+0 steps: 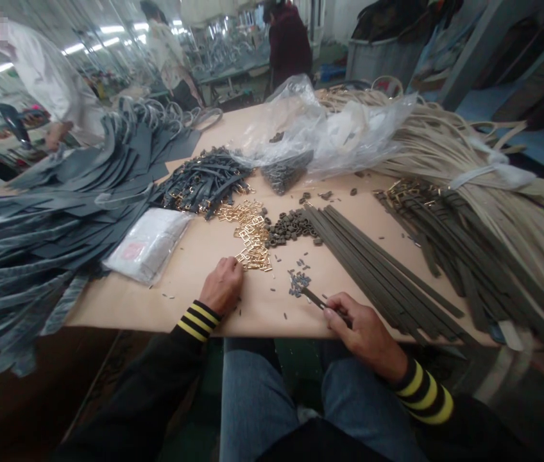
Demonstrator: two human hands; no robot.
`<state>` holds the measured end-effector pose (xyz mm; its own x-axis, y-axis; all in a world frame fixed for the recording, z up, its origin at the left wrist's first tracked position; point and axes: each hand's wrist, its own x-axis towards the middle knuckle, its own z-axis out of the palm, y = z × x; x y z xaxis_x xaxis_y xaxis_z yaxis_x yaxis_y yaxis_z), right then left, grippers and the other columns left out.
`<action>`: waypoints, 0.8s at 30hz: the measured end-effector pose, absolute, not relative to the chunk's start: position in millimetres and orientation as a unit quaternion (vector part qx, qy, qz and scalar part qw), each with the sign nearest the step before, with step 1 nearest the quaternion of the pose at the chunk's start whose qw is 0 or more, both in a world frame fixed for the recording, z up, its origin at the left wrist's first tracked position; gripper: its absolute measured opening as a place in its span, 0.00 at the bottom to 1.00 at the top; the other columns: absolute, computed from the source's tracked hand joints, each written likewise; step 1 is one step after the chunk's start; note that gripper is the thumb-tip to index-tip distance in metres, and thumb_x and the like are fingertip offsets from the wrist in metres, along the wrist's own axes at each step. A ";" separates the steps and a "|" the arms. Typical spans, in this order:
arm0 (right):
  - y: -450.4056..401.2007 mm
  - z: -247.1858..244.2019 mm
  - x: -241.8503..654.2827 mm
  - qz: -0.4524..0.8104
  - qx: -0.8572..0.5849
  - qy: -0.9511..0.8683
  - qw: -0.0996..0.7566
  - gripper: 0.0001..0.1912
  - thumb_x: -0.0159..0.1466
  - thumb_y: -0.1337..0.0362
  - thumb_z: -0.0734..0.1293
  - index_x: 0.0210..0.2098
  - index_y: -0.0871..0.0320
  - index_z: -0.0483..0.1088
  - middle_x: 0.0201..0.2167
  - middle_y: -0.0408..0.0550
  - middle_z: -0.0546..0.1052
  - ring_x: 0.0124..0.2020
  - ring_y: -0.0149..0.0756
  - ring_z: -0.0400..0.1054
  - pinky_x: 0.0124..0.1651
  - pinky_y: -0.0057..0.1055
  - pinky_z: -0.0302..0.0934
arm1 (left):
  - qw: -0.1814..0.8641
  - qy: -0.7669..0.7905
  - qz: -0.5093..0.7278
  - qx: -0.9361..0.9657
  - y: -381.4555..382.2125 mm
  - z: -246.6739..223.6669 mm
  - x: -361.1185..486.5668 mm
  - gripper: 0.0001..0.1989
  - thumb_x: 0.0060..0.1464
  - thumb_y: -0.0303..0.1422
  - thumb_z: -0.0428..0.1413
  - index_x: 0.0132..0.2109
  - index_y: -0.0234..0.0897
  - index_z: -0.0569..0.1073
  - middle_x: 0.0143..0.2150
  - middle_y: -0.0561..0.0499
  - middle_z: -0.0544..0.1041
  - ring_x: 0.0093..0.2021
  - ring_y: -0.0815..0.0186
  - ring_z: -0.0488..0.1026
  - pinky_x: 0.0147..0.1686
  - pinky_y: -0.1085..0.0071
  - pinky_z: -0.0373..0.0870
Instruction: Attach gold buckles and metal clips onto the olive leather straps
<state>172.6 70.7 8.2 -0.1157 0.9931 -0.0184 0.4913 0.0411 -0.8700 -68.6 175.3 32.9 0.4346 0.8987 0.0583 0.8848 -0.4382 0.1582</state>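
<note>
My right hand [363, 330] pinches a dark olive strap [314, 298] near the table's front edge. The strap's tip points at a small heap of grey pieces [297, 282]. My left hand [224, 282] rests on the table with its fingers curled, beside a pile of gold buckles [253, 240]; whatever its fingertips hold, if anything, is hidden. Dark olive loops [294, 226] lie right of the buckles. Long olive straps [373, 263] are laid out side by side, running from the loops toward the front right.
A plastic-wrapped white packet [149, 244] lies at left, beside stacked dark blue strips [74, 186]. Finished-looking blue straps [209, 183] and clear plastic bags [330, 128] sit farther back. Beige strips [484, 167] cover the right side. People stand beyond the table.
</note>
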 end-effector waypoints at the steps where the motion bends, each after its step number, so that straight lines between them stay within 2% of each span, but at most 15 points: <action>1: 71.2 8.8 172.9 0.379 -0.576 -0.644 0.331 0.09 0.59 0.61 0.55 0.29 0.59 0.60 0.19 0.42 0.65 0.21 0.32 0.61 0.26 0.27 0.55 | 0.056 0.533 0.075 0.841 176.7 34.2 -69.2 0.07 0.51 0.25 0.44 0.31 0.32 0.67 0.34 0.42 0.68 0.37 0.59 0.63 0.38 0.63 0.62; 4: 73.0 13.3 175.1 0.372 -0.574 -0.652 0.327 0.08 0.58 0.61 0.56 0.30 0.59 0.61 0.20 0.42 0.65 0.22 0.32 0.61 0.27 0.27 0.54 | 0.073 0.549 0.111 0.825 170.2 41.3 -64.7 0.08 0.54 0.28 0.43 0.32 0.32 0.65 0.32 0.44 0.68 0.34 0.63 0.65 0.36 0.66 0.63; 6: 72.8 17.8 176.2 0.376 -0.572 -0.656 0.318 0.09 0.58 0.61 0.57 0.30 0.60 0.62 0.21 0.42 0.65 0.23 0.31 0.60 0.28 0.27 0.54 | 0.137 0.550 0.130 0.813 151.7 46.2 -54.4 0.10 0.55 0.30 0.41 0.32 0.33 0.64 0.27 0.48 0.69 0.29 0.67 0.66 0.31 0.71 0.65; 7: 71.7 20.1 176.1 0.384 -0.567 -0.658 0.312 0.09 0.58 0.60 0.57 0.30 0.60 0.63 0.21 0.42 0.66 0.24 0.31 0.60 0.28 0.27 0.54 | 0.197 0.545 0.135 0.803 138.5 47.6 -47.4 0.10 0.56 0.32 0.40 0.31 0.34 0.63 0.24 0.51 0.68 0.25 0.69 0.66 0.28 0.73 0.65; 10: 63.0 24.4 172.3 0.427 -0.536 -0.669 0.286 0.10 0.58 0.60 0.58 0.30 0.61 0.64 0.23 0.42 0.67 0.25 0.30 0.60 0.29 0.26 0.53 | 0.511 0.493 0.139 0.690 92.6 45.6 -23.6 0.11 0.54 0.36 0.42 0.30 0.34 0.62 0.19 0.55 0.66 0.19 0.73 0.65 0.21 0.76 0.63; 11: 58.6 24.5 170.2 0.442 -0.522 -0.676 0.274 0.10 0.58 0.60 0.58 0.30 0.61 0.65 0.23 0.42 0.67 0.25 0.30 0.59 0.28 0.26 0.53 | 0.585 0.473 0.134 0.645 78.4 43.0 -16.2 0.11 0.54 0.37 0.43 0.29 0.34 0.62 0.19 0.56 0.65 0.18 0.74 0.64 0.19 0.77 0.62; 13: 48.5 22.5 166.1 0.463 -0.501 -0.686 0.252 0.10 0.58 0.61 0.58 0.28 0.61 0.65 0.21 0.42 0.66 0.24 0.30 0.59 0.28 0.25 0.52 | 0.668 0.448 0.126 0.581 55.2 35.6 -4.1 0.13 0.52 0.39 0.45 0.28 0.34 0.61 0.18 0.57 0.64 0.16 0.75 0.62 0.17 0.79 0.60; 18: 28.0 13.1 165.3 0.517 -0.506 -0.651 0.229 0.10 0.58 0.64 0.58 0.23 0.61 0.62 0.18 0.41 0.65 0.22 0.28 0.58 0.26 0.24 0.51 | 0.724 0.453 0.159 0.495 28.1 16.2 9.2 0.15 0.50 0.42 0.48 0.28 0.33 0.62 0.18 0.57 0.65 0.14 0.77 0.61 0.14 0.80 0.58; 24: 19.5 7.6 172.7 0.601 -0.501 -0.574 0.239 0.14 0.58 0.60 0.58 0.20 0.61 0.61 0.15 0.39 0.62 0.17 0.24 0.53 0.21 0.22 0.47 | 0.727 0.478 0.257 0.420 17.8 10.0 9.4 0.15 0.48 0.41 0.51 0.34 0.31 0.64 0.23 0.55 0.68 0.18 0.75 0.65 0.18 0.78 0.63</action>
